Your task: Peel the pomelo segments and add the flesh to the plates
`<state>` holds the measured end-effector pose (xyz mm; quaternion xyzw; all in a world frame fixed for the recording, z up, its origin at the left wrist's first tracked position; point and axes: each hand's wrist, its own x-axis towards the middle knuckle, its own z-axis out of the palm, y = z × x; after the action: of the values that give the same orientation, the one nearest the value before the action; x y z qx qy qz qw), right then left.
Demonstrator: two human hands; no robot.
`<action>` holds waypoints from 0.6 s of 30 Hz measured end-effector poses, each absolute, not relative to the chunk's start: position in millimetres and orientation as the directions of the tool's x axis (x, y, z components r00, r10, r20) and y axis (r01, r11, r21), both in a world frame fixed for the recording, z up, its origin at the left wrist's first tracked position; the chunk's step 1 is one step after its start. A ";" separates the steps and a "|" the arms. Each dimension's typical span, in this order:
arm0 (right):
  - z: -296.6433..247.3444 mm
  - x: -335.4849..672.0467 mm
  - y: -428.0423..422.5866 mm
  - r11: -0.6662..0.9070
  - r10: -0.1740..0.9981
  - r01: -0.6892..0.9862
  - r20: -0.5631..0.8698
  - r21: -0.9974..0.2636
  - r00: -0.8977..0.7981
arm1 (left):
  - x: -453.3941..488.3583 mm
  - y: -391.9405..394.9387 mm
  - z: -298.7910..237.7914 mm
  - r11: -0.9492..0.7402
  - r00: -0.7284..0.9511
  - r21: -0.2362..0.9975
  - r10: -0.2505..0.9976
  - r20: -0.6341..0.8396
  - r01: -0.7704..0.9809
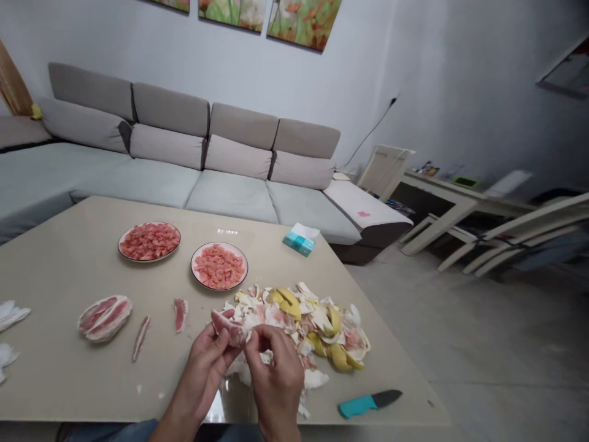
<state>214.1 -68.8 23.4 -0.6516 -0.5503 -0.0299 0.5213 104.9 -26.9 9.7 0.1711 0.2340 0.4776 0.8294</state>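
Observation:
A pomelo segment (230, 329) with pink flesh and white membrane is held by my left hand (207, 362), thumb on its near side. My right hand (276, 365) pinches at the segment's right end, where a bit of white membrane shows between the fingertips. Just beyond and to the right lies a heap of yellow and white peel (322, 325). Left of my hands are a loose segment (180, 315), a thin segment (141, 338) on its edge, and a larger peeled pomelo piece (105, 318).
Two plates of pink pulp, a left plate (150, 258) and a right plate (219, 286), stand farther back. A turquoise-handled knife (368, 404) lies near the front right edge. A tissue pack (300, 239) is at the back right; crumpled tissues (10, 316) lie far left. A sofa (230, 190) stands behind the table.

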 end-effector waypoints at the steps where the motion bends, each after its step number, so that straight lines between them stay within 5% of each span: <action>1: 21.5 219.5 -68.2 0.135 0.669 0.737 0.609 -0.663 0.425 | 105.0 -25.7 8.3 0.500 0.443 0.478 0.865 -0.236 -0.722; 18: -15.2 256.4 -58.4 -0.012 0.719 0.747 0.513 -0.664 0.468 | 104.4 -7.8 -12.8 0.549 0.472 0.072 0.773 -0.424 -0.833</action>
<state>256.4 -58.4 -15.2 -0.7113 -0.5155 -0.0148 0.4776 104.4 -7.8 -12.8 -0.0722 0.2086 0.4695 0.8549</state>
